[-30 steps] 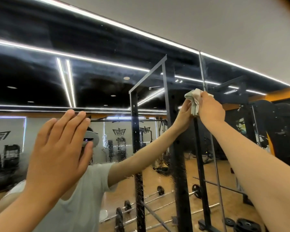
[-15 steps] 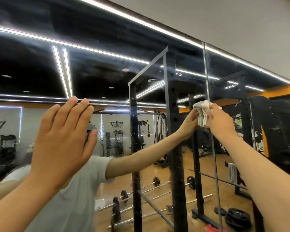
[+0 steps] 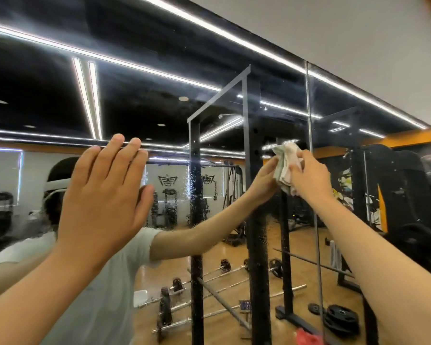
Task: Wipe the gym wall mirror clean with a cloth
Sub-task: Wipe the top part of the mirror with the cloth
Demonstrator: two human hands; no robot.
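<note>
Clutching a bunched cloth [image 3: 285, 165], the right hand [image 3: 309, 178] presses it to the mirror [image 3: 135, 95] just left of the panel seam [image 3: 308, 95]; the left hand [image 3: 102, 195], flat-fingered and empty, is raised farther left, likely for balance.

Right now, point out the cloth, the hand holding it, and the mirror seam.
cloth [image 3: 283, 165], head view, its crumpled middle.
right hand [image 3: 311, 179], head view, back of the hand.
mirror seam [image 3: 308, 103], head view, stretch above the hand.

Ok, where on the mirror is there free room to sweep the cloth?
The mirror is free between the left hand and the cloth in the right hand, above both hands, and right of the seam. Crowded only at the left, where the left hand is raised flat.
</note>
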